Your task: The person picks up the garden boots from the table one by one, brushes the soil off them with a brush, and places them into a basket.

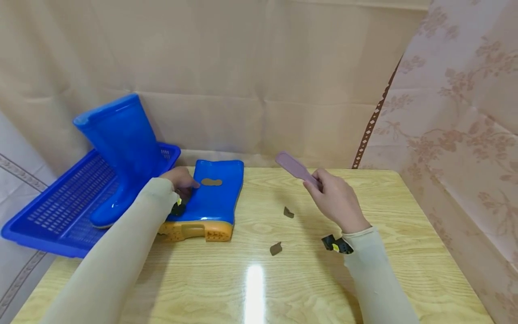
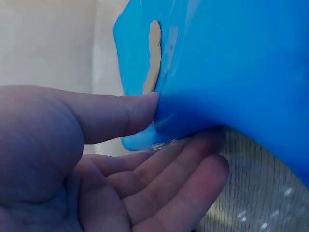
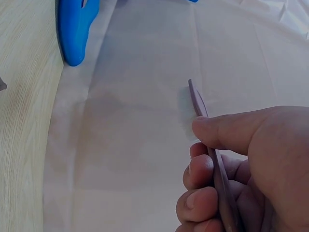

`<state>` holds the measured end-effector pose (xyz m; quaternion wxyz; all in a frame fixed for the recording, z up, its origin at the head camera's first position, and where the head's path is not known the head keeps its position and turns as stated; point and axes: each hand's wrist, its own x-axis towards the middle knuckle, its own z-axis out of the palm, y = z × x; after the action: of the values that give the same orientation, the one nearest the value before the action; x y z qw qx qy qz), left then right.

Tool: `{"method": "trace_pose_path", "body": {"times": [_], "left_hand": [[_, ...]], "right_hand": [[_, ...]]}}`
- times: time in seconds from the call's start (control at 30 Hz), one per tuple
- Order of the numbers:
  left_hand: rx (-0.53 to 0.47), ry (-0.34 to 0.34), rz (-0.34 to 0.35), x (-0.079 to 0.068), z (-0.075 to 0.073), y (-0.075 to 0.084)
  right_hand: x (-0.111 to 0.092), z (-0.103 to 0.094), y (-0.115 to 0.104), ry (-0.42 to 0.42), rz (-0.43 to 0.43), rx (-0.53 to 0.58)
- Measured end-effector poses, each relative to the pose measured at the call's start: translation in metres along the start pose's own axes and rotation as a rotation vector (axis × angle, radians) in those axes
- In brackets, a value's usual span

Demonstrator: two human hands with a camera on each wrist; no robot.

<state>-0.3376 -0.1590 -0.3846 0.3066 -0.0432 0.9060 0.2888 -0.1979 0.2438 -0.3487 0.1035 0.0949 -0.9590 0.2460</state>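
Left hand (image 1: 180, 178) pinched boot (image 1: 218, 202), right hand (image 1: 339, 200) gripped scraper (image 1: 292, 165). Looked partway: brown patch (image 1: 212, 182) still on, two scraps (image 1: 276, 248) lay on worktop (image 1: 303, 288).

Indoor spot, curtained off; home room or makeshift studio, can't tell which. Creased beige cloth (image 1: 259, 58) fills upper frame as backdrop. Pinkish floral curtain (image 1: 465, 108) down right side, brown trim (image 1: 375, 119) at its edge. Whitish cloth (image 1: 16, 147) with patterned bands, far left. Wood-grain worktop (image 1: 315, 283) across lower frame, bright glare (image 1: 254, 292) lower centre.
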Motion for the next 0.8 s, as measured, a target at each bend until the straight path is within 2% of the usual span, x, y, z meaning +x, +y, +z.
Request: {"method": "trace_pose_path", "body": {"times": [0.1, 0.3, 0.43, 0.63, 0.8], "left_hand": [[-0.035, 0.000, 0.017, -0.006, -0.001, 0.001], [-0.202, 0.010, 0.071, -0.020, -0.003, 0.010], [-0.265, 0.050, 0.161, -0.037, -0.004, 0.020], [-0.334, 0.169, 0.320, -0.065, 0.002, 0.032], [-0.353, 0.290, 0.456, -0.080, 0.023, 0.037]], "right_hand": [[0.000, 0.000, 0.000, -0.002, -0.003, 0.002], [0.000, 0.000, 0.000, -0.005, 0.004, 0.007], [0.000, 0.001, 0.001, -0.003, 0.008, 0.008], [0.000, 0.002, 0.002, 0.002, -0.004, 0.000], [0.001, 0.003, 0.003, 0.008, -0.013, -0.002]]}}
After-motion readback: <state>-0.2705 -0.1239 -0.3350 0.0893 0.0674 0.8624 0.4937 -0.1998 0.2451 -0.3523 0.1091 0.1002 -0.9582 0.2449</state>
